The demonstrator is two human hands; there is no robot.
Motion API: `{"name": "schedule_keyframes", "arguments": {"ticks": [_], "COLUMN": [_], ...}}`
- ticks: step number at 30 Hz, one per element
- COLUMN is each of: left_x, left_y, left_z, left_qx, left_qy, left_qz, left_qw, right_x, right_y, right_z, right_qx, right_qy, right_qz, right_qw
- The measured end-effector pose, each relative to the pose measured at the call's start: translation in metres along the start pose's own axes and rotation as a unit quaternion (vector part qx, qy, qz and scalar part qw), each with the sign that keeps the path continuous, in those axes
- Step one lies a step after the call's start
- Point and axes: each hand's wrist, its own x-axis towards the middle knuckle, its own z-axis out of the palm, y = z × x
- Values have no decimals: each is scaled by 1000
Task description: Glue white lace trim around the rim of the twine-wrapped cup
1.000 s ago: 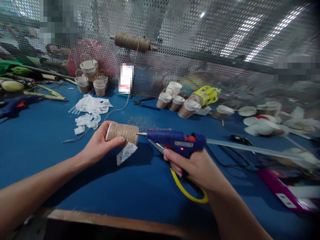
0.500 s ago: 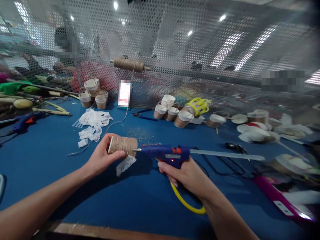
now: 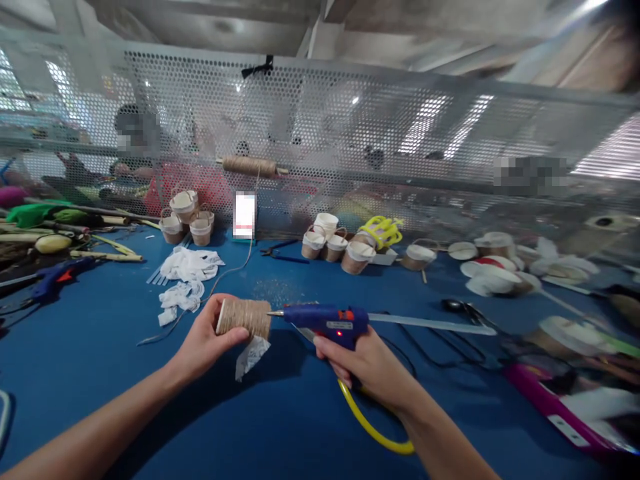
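My left hand [image 3: 213, 340] is closed round a small paper cup wrapped in brown twine [image 3: 249, 318], tipped on its side. From the cup's lower edge hangs a strip of white lace [image 3: 251, 357]. In my right hand [image 3: 363, 357] is a blue glue gun [image 3: 325, 321], its red light lit and a long clear glue stick [image 3: 430, 323] sticking out behind. The metal nozzle points left, at the cup's right end; whether it touches cannot be told. A yellow ring-shaped band [image 3: 375, 430] curves below my right hand.
White lace pieces [image 3: 190, 263] and a loose cord lie behind my left hand. Small twine-wrapped buckets [image 3: 200, 230] and pliers [image 3: 285, 255] stand or lie along the perforated screen [image 3: 310, 127]. Another glue gun [image 3: 60, 277] is at left, a magenta power strip [image 3: 540, 407] at right.
The view has tilted up, so things sit lower in the picture. The nozzle has shifted slightly on the twine-wrapped cup, from overlapping its end to beside it. Both hands keep their hold.
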Motion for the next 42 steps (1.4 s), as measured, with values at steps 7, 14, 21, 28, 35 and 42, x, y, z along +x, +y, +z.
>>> {"name": "schedule_keyframes", "arguments": {"ticks": [7, 14, 21, 28, 35, 42], "left_x": [3, 3, 1, 0, 0, -1], "left_y": [-7, -2, 1, 2, 0, 2], "left_z": [0, 0, 0, -1, -2, -2], "left_qx": [-3, -17, 14, 12, 19, -9], "left_qy": [6, 10, 12, 26, 30, 26], "left_qz": [10, 16, 23, 26, 36, 29], "left_qw": [1000, 1000, 1000, 999, 999, 999], "right_x": [3, 1, 2, 0, 0, -2], "right_y": [3, -1, 3, 2, 4, 1], "right_z": [1, 3, 3, 2, 1, 1], "right_qx": [7, 31, 15, 22, 43, 25], "right_qy": [-6, -20, -4, -29, -5, -19], "right_qz": [5, -13, -20, -28, -29, -27], "right_qw": [1000, 999, 1000, 999, 999, 999]}}
